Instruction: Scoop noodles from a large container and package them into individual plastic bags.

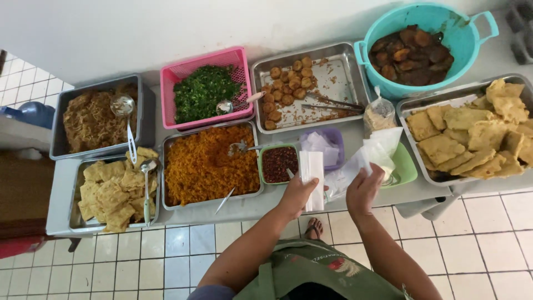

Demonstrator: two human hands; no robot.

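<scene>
Right grip (pixel 363 189) pinching white paper sheet (pixel 355 166), left hand (pixel 297 194) beside

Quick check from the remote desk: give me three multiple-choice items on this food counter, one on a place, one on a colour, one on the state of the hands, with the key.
1. Where is the pink basket of chopped greens?
A. behind the tray of orange rice
B. right of the teal tub
C. on the floor tiles

2. What colour is the small bowl of dark red chilli relish?
A. purple
B. green
C. white

3. What is the right hand doing?
A. resting flat on the counter
B. gripping a spoon
C. pinching a clear plastic bag

Key:
1 A, the basket sits at the wall side of the rice tray.
2 B, its rim is green; the purple tub beside it holds white papers.
3 C, its fingers close on the plastic bag, while the left hand rests on a white paper stack.
</scene>
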